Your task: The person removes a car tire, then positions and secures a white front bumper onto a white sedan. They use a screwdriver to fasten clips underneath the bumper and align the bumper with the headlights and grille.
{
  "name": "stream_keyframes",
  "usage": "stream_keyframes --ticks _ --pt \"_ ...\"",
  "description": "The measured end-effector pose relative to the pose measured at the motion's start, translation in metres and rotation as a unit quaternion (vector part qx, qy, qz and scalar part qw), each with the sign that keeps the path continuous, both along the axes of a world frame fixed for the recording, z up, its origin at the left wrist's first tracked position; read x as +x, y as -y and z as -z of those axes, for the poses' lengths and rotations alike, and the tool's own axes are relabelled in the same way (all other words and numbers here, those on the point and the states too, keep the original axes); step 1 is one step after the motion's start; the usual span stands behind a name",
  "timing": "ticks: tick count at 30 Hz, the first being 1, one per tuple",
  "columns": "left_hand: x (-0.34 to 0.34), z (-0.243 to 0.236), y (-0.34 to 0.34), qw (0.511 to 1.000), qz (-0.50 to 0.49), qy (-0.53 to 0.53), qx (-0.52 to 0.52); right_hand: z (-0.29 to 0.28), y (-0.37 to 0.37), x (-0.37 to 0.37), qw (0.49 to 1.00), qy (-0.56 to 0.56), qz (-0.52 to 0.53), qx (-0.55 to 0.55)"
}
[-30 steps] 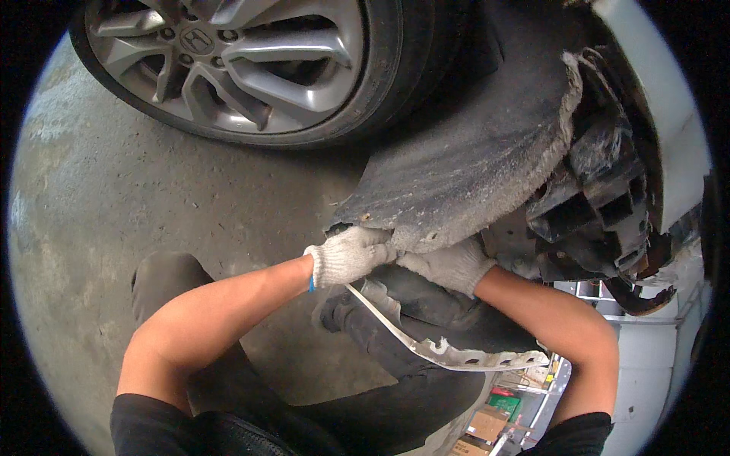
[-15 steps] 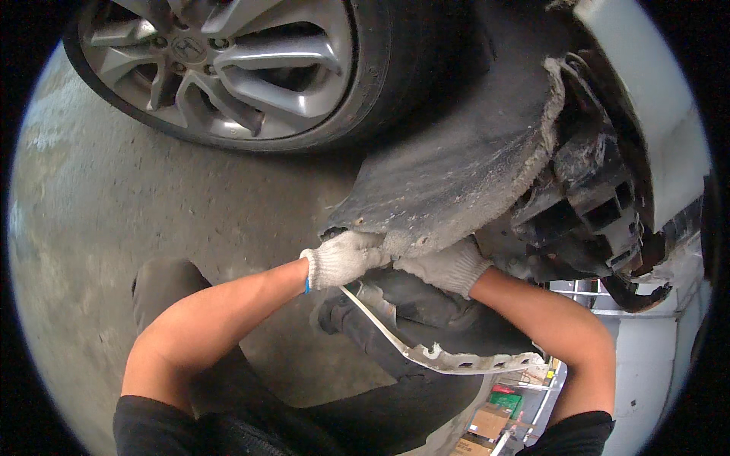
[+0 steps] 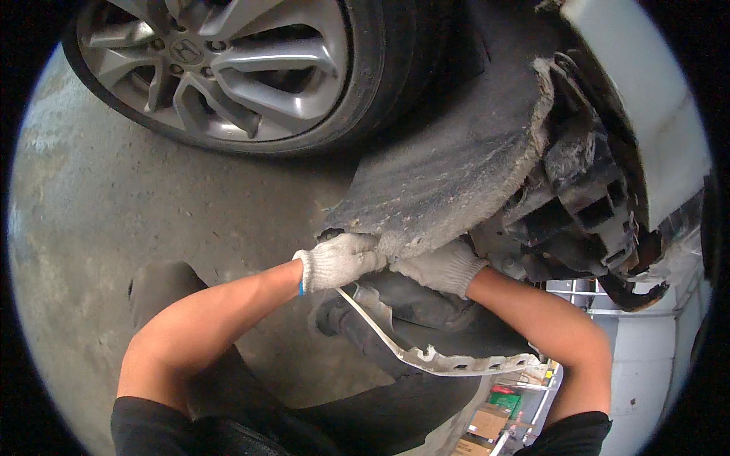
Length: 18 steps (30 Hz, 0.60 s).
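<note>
Close by, the gloved left hand (image 3: pixel 340 261) touches the bottom left corner of the gray liner (image 3: pixel 449 171), and the gloved right hand (image 3: pixel 442 267) its bottom edge. Nobody can tell if the fingers clamp it. Farther off is a big wheel (image 3: pixel 293 121).

grey floor (image 3: pixel 198 197), spreading from six to ten o'clock, is bearing a dark shoe (image 3: pixel 331 313) below centre, towards six o'clock; at eleven o'clock a tyre (image 3: pixel 368 76) is standing, its floor contact remaining unclear.
</note>
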<state>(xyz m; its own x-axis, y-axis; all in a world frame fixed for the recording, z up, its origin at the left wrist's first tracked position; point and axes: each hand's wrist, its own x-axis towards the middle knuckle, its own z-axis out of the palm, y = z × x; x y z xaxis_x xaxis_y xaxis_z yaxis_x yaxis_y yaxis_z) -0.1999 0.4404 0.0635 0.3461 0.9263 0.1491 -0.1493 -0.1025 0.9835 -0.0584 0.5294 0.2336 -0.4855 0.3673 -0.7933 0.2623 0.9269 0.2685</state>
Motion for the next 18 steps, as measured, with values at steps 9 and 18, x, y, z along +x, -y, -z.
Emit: stream_keyframes --ticks 9,18 --pt "-0.014 -0.030 0.009 0.997 -0.003 0.025 -0.067 -0.013 0.005 -0.011 0.991 -0.052 0.121 -0.036" --pt "-0.008 -0.031 0.012 0.992 -0.049 0.047 -0.109 -0.015 -0.002 0.005 0.979 -0.171 -0.066 -0.087"
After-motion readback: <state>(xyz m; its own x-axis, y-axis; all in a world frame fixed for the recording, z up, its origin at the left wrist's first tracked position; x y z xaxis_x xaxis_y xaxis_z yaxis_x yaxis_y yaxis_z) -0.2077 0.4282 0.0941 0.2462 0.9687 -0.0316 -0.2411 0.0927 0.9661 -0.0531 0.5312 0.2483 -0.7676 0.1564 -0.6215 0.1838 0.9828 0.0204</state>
